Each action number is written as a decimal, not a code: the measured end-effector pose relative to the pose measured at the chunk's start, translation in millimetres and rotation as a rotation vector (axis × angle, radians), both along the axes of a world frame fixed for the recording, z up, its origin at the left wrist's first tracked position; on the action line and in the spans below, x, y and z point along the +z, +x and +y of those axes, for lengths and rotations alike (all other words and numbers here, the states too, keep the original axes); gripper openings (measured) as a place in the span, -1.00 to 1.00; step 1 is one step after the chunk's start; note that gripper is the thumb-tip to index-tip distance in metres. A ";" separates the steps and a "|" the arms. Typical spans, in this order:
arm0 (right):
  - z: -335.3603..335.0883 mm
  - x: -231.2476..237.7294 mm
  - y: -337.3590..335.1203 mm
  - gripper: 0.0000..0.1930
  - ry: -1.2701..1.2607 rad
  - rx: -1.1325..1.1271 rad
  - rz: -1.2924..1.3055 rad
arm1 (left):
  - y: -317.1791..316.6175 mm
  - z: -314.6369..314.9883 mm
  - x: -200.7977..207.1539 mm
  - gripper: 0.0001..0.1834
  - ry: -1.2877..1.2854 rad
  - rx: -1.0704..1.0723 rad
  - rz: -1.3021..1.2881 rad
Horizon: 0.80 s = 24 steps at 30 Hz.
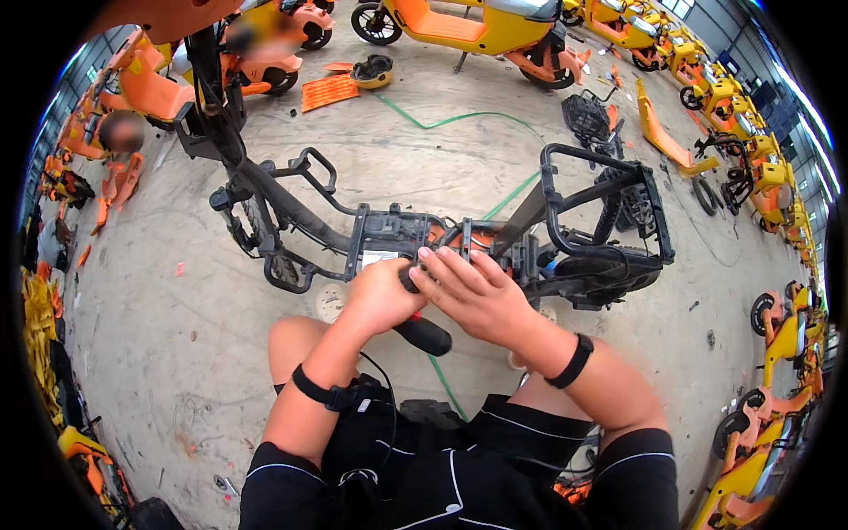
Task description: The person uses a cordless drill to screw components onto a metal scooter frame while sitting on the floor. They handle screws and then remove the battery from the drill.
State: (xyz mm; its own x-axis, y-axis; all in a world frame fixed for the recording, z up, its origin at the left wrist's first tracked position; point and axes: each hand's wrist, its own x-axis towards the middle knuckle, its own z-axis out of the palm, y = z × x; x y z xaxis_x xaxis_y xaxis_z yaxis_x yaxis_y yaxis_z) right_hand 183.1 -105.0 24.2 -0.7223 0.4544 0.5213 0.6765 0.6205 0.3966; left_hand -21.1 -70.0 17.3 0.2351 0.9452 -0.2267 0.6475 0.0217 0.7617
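The left hand (pixel 382 296) is curled round a black-and-red hand tool with a rounded black end (pixel 426 336), at the near side of a bare black tubular metal scooter frame (pixel 309 221). The right hand (pixel 481 299) lies over the tool's upper part, fingers extended, not clenched. The hands hide the tip, so contact with the frame cannot be told.

Judging by its bare tubes, the outer panels are off; the black rear wheel (pixel 609 269) at its right end and a black plastic housing (pixel 395 228) in its middle are on. What remains is unclear.

A thin green strap (pixel 508 114) crosses the floor beneath the frame, possibly underfoot. Beyond the frame's right end lie a black wire basket (pixel 585 117) and a long yellow-orange panel (pixel 655 128); beyond its middle, a yellow-and-orange scooter (pixel 442 28).
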 end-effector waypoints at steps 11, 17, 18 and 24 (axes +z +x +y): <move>-16.5 -70.3 -23.8 -0.29 -1.619 -0.267 0.973 | -11.8 -27.4 -48.6 -0.60 0.193 -0.063 0.294; -20.6 -86.1 -43.1 -0.39 -1.653 -0.285 1.003 | -15.0 -44.5 -65.9 -0.72 0.114 -0.161 0.320; -20.0 -86.1 -42.5 -0.40 -1.647 -0.279 1.011 | -14.3 -45.3 -66.2 -0.74 0.121 -0.168 0.317; -14.3 -77.6 -37.9 -0.44 -1.639 -0.223 0.905 | -15.3 -43.9 -64.5 -0.77 0.134 -0.137 0.256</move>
State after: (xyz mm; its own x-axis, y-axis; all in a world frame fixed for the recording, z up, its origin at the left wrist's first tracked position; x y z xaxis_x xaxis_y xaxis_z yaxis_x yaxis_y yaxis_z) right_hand 145.2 -119.2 -53.4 -0.3807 0.8643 -0.3288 0.4253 -0.1521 -0.8922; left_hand -36.4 -113.9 -47.1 0.3132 0.9343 -0.1703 0.8088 -0.1684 0.5634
